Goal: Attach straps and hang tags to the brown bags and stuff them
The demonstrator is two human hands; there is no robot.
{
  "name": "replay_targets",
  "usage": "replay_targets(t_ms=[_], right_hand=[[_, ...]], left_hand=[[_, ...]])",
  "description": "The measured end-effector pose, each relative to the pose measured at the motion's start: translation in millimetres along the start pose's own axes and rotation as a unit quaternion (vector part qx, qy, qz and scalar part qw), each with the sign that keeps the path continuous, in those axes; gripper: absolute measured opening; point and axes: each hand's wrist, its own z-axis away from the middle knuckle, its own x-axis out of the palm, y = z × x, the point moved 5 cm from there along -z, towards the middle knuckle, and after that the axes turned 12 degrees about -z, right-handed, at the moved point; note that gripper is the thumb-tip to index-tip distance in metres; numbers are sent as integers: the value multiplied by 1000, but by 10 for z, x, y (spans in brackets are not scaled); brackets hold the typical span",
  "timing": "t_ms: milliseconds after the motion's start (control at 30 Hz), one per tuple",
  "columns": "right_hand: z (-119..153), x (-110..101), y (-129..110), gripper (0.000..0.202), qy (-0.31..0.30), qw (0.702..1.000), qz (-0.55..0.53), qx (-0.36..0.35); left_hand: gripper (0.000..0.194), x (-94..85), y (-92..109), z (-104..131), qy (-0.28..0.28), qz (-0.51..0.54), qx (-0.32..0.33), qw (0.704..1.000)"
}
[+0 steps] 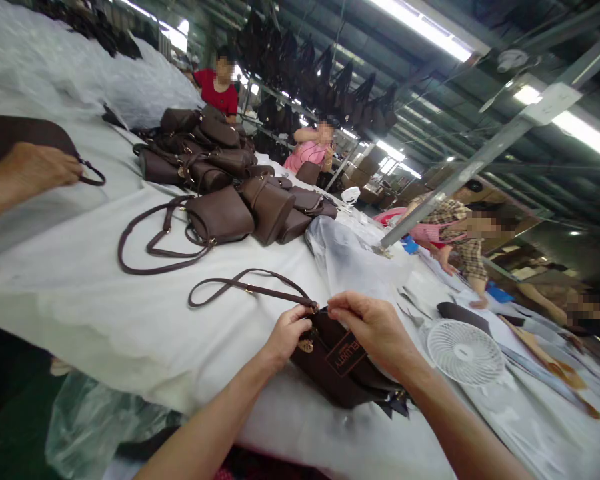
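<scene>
The left hand (286, 338) is nearly closed, thumb and fingers pinching the near dark brown leather handbag (337, 363) at its top left corner, where the thin brown strap (267, 292) joins it. The right hand (375, 327) has its thumb and fingertips drawn together at the bag's upper edge, just right of the left hand; whether they are fully shut on the edge or only rest against it, I cannot tell. The handbag lies at the near side of the white cloth-covered table (95, 287), between the two forearms, with a rectangular printed label on its dark surface and a round gold-coloured charm beside the left fingers. Its strap loops out to the left over the cloth. Farther off and to the left is a heap of brown leather bags (220, 160), one with a long looped strap spread on the cloth. Clear plastic sheeting (340, 260) lies beyond the hands, and a round white plastic fan (465, 352) stands to the right. At the far left, another person's hand (40, 167) is on a brown bag (20, 140).
</scene>
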Motion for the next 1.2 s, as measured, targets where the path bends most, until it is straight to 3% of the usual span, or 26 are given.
replay_targets(t_ms=[567,867,1067,1200], right_hand=[[-116,119,-1,18,-21,998,49,-26],[-198,229,55,16,-61,995,73,-19],[-140,263,23,17,-68,994,61,-61],[-101,305,-15,15,-53,990,95,-94]], left_hand=[[30,9,1,-35,16,2,7,1000],[19,4,-53,-70,70,15,25,997],[17,-195,100,29,127,-156,71,977],[16,-380,367,155,129,-314,129,932]])
